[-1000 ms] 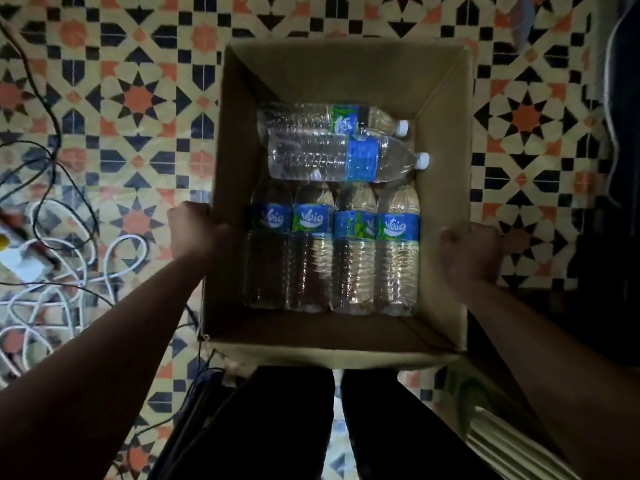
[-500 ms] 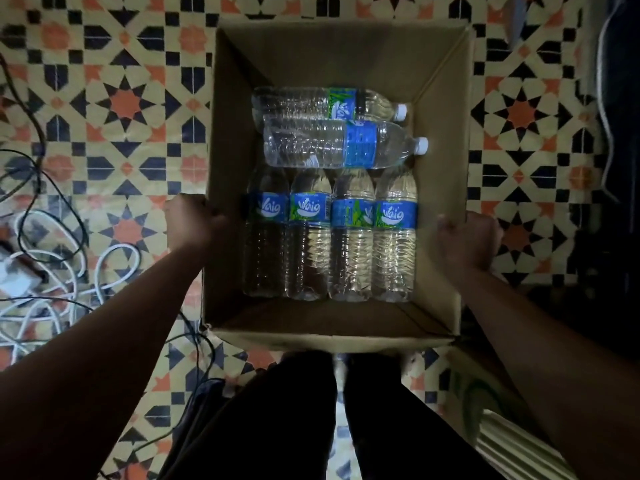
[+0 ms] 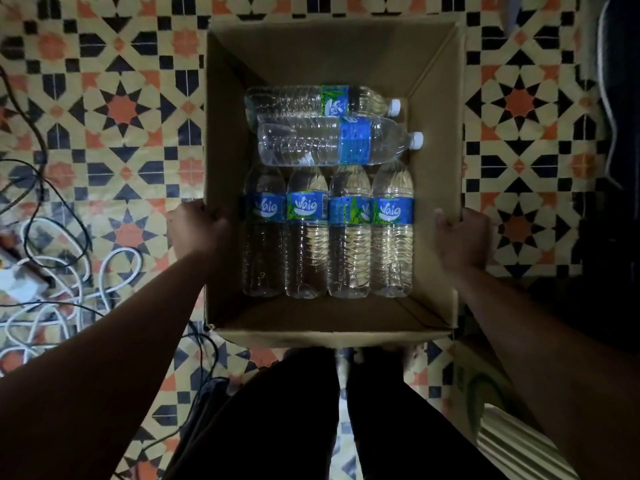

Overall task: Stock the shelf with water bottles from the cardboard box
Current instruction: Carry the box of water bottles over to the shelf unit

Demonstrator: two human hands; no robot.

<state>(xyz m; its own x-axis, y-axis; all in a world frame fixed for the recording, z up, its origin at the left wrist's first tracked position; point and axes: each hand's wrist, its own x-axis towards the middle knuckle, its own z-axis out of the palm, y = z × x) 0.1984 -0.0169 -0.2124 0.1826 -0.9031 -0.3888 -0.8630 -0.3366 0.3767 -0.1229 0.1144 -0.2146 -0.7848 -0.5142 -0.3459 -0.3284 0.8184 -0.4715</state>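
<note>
Both hands on the cardboard box point(image 3: 332, 57): left hand point(image 3: 199, 230) has fingers curled over the left wall's rim, right hand point(image 3: 462, 240) grips the right wall the same way. Six water bottles point(image 3: 327, 233) lie inside, none out yet. 4 are side by side nearest me, necks pointing away. 2 more lie crosswise beyond them: the blue-label one point(image 3: 332, 142) rests over the four necks, the green-label one point(image 3: 322, 100) sits just behind it.

Shelf not in view, so the step, I'd say, is carrying the box over to it. To do it well:
- Hold the box level, b/c the crosswise pair looks loose & would prob roll.
- Squeeze the walls evenly, since thin card w/ this weight could buckle.
- Box bottom isn't visible, so I can't tell if it's taped.

Around me is patterned tile floor point(image 3: 121, 109). A tangle of black & white cables point(image 3: 69, 271) on my left is a trip risk, so I'd step wide. There's a striped thing point(image 3: 519, 441) at lower right by my leg, can't tell what it is. The box hides the floor just ahead, so go slow.
</note>
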